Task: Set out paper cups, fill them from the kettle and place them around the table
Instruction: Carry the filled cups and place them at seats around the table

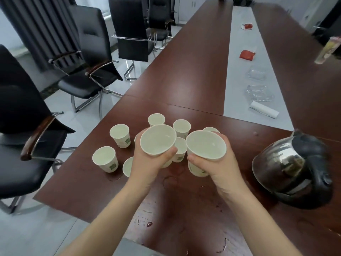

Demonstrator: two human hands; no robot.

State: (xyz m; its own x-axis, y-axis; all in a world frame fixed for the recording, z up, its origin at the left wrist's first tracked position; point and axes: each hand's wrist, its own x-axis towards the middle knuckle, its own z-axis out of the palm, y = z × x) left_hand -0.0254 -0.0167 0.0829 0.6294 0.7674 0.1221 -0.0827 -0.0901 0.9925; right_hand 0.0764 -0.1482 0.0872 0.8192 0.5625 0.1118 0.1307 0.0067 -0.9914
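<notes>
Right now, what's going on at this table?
A person holds a paper cup in each hand above the conference table: the left hand grips the left cup, the right hand the right cup. The other cups stand clustered on the table beyond them. The steel kettle sits untouched at the right, wet marks on the wood nearby.
</notes>
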